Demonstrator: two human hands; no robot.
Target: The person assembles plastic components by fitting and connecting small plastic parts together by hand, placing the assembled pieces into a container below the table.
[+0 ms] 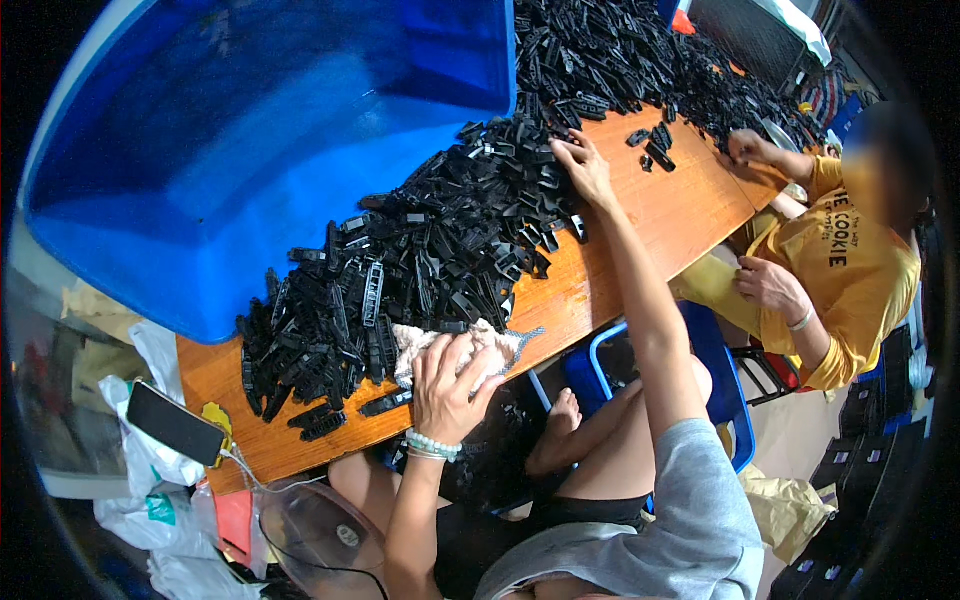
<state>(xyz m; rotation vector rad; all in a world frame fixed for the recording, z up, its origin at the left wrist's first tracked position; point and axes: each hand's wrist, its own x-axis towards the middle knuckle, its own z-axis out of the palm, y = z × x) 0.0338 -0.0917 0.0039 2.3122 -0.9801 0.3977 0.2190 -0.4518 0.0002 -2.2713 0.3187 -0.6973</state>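
A long heap of small black plastic parts, some like clips and some like slotted strips, covers much of the wooden table. My left hand rests with spread fingers on a crumpled pale cloth at the table's near edge. A bluish mesh corner sticks out beside that cloth. Stretched forward, my right hand touches the heap's right edge with its fingers apart. No part shows clearly in it. A few loose black parts lie close to my left hand.
A big blue tub stands behind the heap. At the right sits a person in a yellow shirt, hands near the table. A phone with a cable is at the left corner, above plastic bags. A blue stool stands below.
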